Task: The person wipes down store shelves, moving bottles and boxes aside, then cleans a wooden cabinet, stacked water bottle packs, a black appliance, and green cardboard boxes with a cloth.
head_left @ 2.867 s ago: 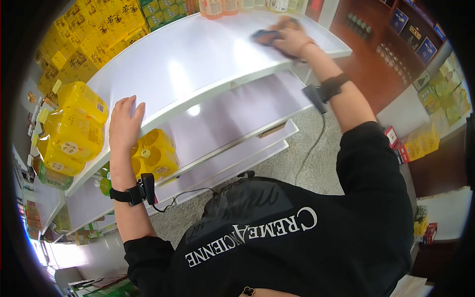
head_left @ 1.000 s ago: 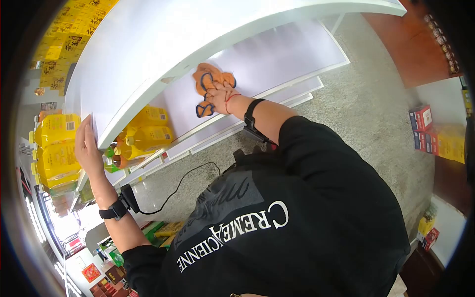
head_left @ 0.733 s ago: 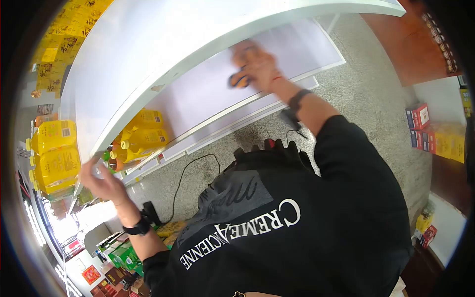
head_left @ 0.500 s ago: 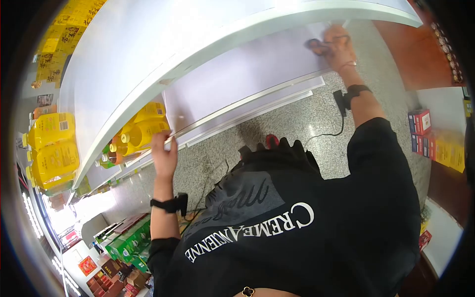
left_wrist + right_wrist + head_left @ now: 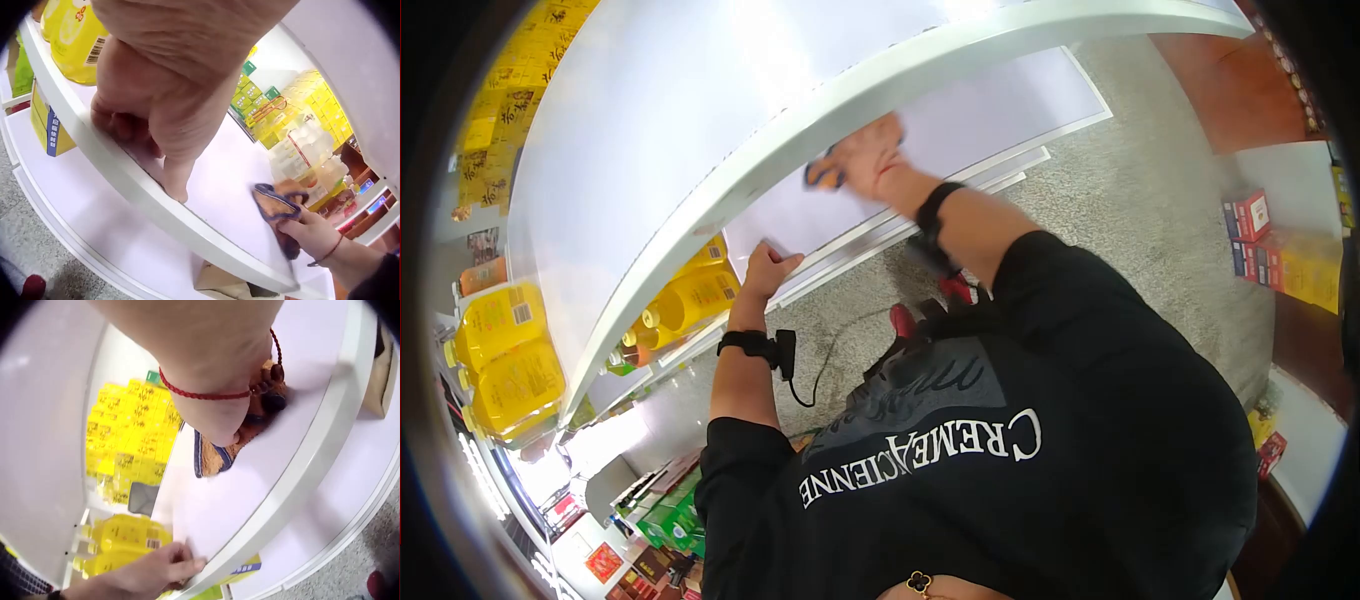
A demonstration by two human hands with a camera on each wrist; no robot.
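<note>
An orange cloth [image 5: 275, 205] is gripped on the shelf [image 5: 228, 172] by the right hand [image 5: 317, 237], the left hand [image 5: 767, 270] being rested there, fingers curled.

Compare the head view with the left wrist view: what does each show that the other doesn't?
Only the head view: the black shirt with its white lettering, and the necklace pendant.

Only the left wrist view: the translucent jugs farther back, and the yellow box with a blue strip on the lower shelf.

Both: the left hand at the shelf's edge, the right hand with the orange cloth, and yellow bottles.
</note>
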